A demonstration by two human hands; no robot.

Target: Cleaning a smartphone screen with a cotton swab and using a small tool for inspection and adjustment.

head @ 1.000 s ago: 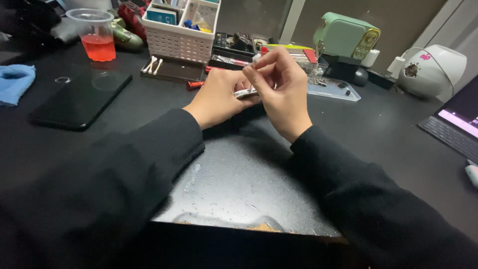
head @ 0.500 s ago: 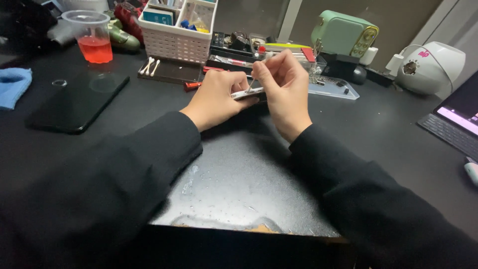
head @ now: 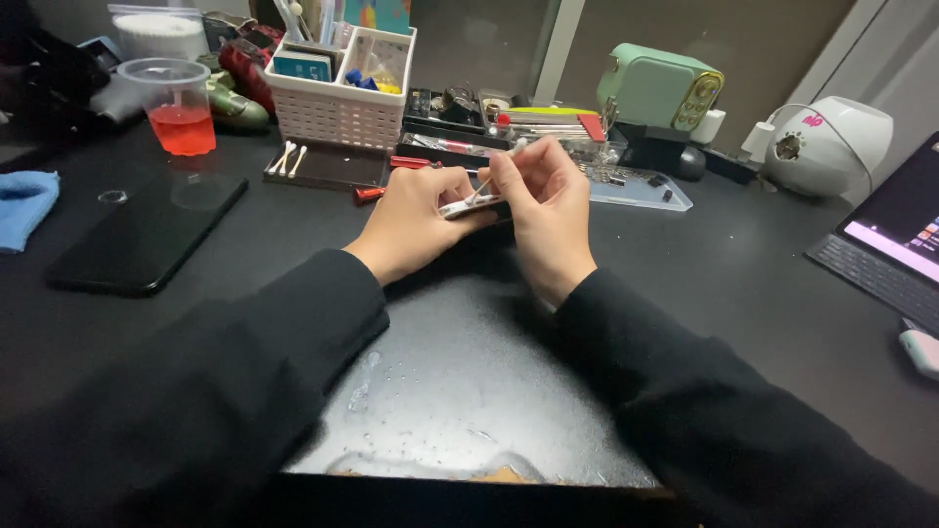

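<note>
At the far left edge of the dark tabletop (head: pixel 743 293), a blue cloth (head: pixel 23 203) is lying flat. Beside it a black phone (head: pixel 147 233) is resting face up, and behind that a clear plastic cup (head: pixel 178 105) is standing upright, holding red liquid. A white slotted organiser basket (head: pixel 337 93) is standing further right, with two cotton swabs (head: pixel 290 158) lying on a dark tray (head: pixel 328 166) just in front of it.

At centre, both black-sleeved arms are reaching forward over a worn, speckled mat (head: pixel 469 391). The left hand (head: pixel 411 223) is curling its grip around a small flat white-and-silver part (head: pixel 468 206), supporting it from the left and underneath. The right hand (head: pixel 543 210) is pinching a thin white-tipped stick (head: pixel 489 181) between thumb and fingertips, the grip clenched on it, with the stick's lower end touching the small part. The part is being held just above the tabletop, between the two hands, at the mat's far edge. What kind of component it is cannot be told. A red-handled tool (head: pixel 370 194) is lying on the tabletop just left of the left hand.

Behind the hands, a clutter of tools and a clear tray (head: pixel 641 186) are sitting near a mint-green boxy device (head: pixel 665 90). Further right a white rounded appliance (head: pixel 827 147) is standing, well apart from the hands. At the right edge a laptop (head: pixel 895 244) is showing a lit screen, with a pale mouse (head: pixel 919 350) just in front of it.
</note>
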